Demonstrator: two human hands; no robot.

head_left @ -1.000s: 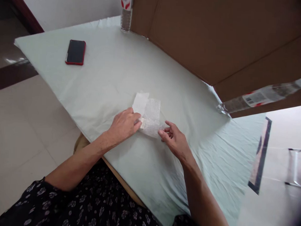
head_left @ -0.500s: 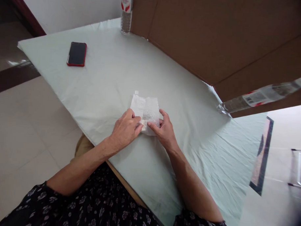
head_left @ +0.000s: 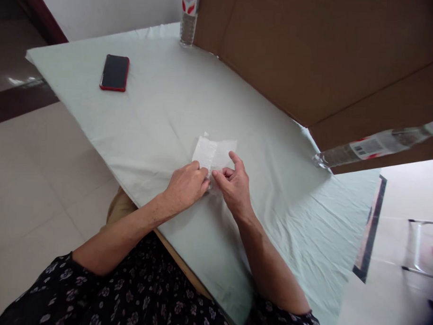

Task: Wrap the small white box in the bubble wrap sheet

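Working at a white sheet [head_left: 205, 150] on the table [head_left: 150, 122], the left hand [head_left: 187, 183] pinches its near edge; the right hand [head_left: 236, 184] curls beside, grip unclear. Apparently folding, calling next for steady pressure.

Right fingers [head_left: 221, 179] now closer to the left fingers [head_left: 203, 185].

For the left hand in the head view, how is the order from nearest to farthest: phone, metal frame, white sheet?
1. White sheet: right at the left hand.
2. Phone: toward the table's far left.
3. Metal frame: beyond the table, far right.
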